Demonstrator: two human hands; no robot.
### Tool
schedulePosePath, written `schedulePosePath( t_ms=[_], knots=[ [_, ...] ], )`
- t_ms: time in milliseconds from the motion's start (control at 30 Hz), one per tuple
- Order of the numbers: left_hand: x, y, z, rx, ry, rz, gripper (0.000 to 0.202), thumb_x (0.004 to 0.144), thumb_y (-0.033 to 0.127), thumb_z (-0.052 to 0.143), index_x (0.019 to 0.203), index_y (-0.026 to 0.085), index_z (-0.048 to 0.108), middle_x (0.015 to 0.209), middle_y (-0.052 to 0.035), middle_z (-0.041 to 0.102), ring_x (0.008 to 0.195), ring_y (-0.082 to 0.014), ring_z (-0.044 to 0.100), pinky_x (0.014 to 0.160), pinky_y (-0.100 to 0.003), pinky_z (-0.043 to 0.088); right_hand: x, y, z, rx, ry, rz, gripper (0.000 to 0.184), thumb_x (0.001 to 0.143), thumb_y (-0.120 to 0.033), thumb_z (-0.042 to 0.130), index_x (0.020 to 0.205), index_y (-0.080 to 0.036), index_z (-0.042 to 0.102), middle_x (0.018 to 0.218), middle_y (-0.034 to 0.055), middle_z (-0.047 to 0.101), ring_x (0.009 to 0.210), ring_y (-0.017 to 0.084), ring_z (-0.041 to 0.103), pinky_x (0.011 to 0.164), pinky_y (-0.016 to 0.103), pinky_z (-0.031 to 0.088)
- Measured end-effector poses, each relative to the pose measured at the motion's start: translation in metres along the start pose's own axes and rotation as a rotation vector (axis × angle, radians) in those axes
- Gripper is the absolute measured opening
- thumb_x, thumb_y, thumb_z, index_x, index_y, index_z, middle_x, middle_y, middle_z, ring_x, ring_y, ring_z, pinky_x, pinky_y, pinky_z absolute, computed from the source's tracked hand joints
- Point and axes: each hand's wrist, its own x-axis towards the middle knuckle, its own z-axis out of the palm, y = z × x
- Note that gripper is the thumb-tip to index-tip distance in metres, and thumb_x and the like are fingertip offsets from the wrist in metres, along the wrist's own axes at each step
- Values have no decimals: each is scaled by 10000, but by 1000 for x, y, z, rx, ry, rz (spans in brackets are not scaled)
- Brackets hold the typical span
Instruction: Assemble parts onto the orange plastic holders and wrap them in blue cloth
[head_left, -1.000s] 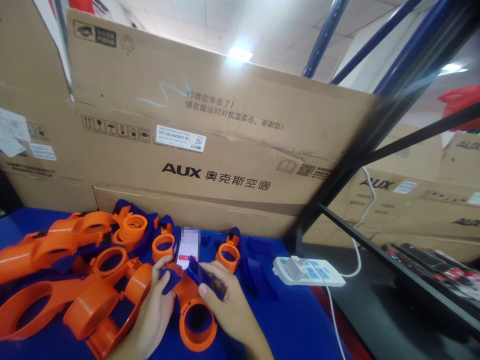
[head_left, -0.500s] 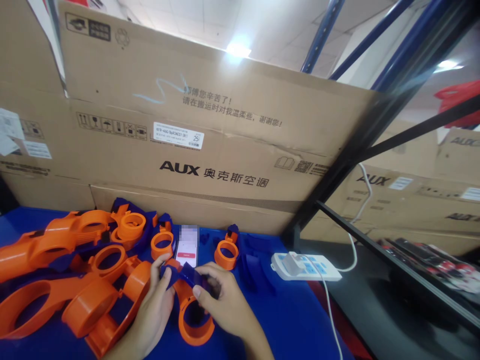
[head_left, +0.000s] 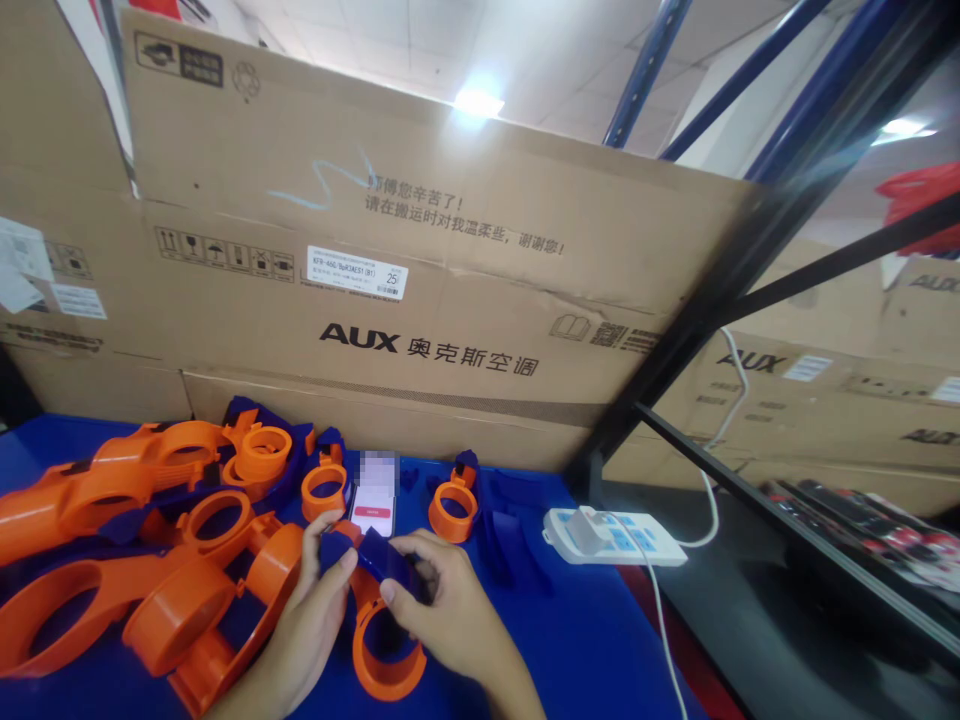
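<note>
In the head view, my left hand [head_left: 319,600] is closed around the upper end of an orange tape dispenser [head_left: 386,680], its thumb pressed on a dark blue part there. The dispenser's round ring hangs below, between my hands. My right hand [head_left: 450,600] pinches a dark blue plastic piece [head_left: 382,558], with the thumb in front and the fingers behind. That piece lies against the dispenser's upper end; whether it is fixed to it I cannot tell. My fingers hide part of the joint.
Many orange dispenser parts [head_left: 180,615] are heaped on the left of the blue table. Behind my hands lie a phone [head_left: 373,500] and another dispenser [head_left: 453,510]. Curved blue pieces [head_left: 514,545] and a white power strip [head_left: 615,537] are at right. A large carton [head_left: 450,300] stands behind.
The dispenser's ring has shifted slightly down and left. My left thumb has slid a little to the right over the blue part. Both hands keep their hold.
</note>
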Motion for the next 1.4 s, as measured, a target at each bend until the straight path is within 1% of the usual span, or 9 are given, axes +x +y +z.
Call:
schedulePosePath(
  t_ms=[133,267,367,567,667,800,900,1067,1400],
  knots=[
    [2,-1,-2,-50,-47,-69,581,773,424,826,1282,359,555,1103,-9,718,1084,-253,677,921,-347,546,0,-4,-1,-12,4,14,252,902,-285,682,1139,-210,725,898,20,681,750,164,611,622,241,470],
    [0,2,1,-90,-54,-78,445,796,396,807,1185,331,601,1019,-5,705,989,-241,686,869,-352,550,0,-6,-2,-26,25,19,229,905,-309,684,1101,-201,732,858,19,687,757,178,628,632,250,476],
    [-1,4,3,-152,-91,-71,373,789,350,804,1110,314,617,1029,0,710,1020,-241,673,903,-358,538,-1,-6,-3,-35,18,19,216,909,-297,673,1101,-214,732,866,17,692,763,180,632,641,255,478],
    [-3,1,-1,-157,-138,-100,558,763,284,826,1255,349,569,1078,0,717,1046,-247,668,952,-384,526,-2,-7,-4,-38,-8,6,248,895,-286,675,1129,-214,717,943,31,726,805,187,657,706,273,514],
    [-6,4,-2,-85,-90,-61,657,708,258,875,1275,368,562,1173,-4,712,1101,-265,660,960,-388,534,-4,-6,-6,-83,36,-60,390,824,-305,746,1201,-217,699,1004,48,737,870,213,687,790,306,550],
    [-11,19,4,-45,-172,27,708,599,256,919,1237,340,624,1348,-49,684,1238,-367,618,1014,-447,526,-9,-2,-5,-229,140,-208,644,708,-334,846,1313,-238,651,1087,78,720,944,260,706,846,356,580],
    [-14,30,11,0,-190,108,656,642,278,902,1249,326,658,1454,-62,636,1366,-382,533,1134,-467,440,-14,1,-2,-369,229,-337,715,741,-392,846,1397,-244,605,1198,126,713,1063,319,698,914,429,578],
    [-15,35,12,25,-159,106,493,709,293,881,1158,302,676,1375,-71,695,1304,-360,596,1150,-492,417,-19,0,5,-486,282,-482,663,843,-397,792,1457,-279,574,1213,140,727,1087,333,703,937,482,587],
    [-14,31,6,24,-109,117,458,681,269,895,1066,285,648,1183,-39,721,1111,-305,665,972,-413,533,-17,-2,8,-506,335,-565,716,816,-377,804,1470,-240,548,1174,149,734,1091,339,710,916,490,606]
  ],
)
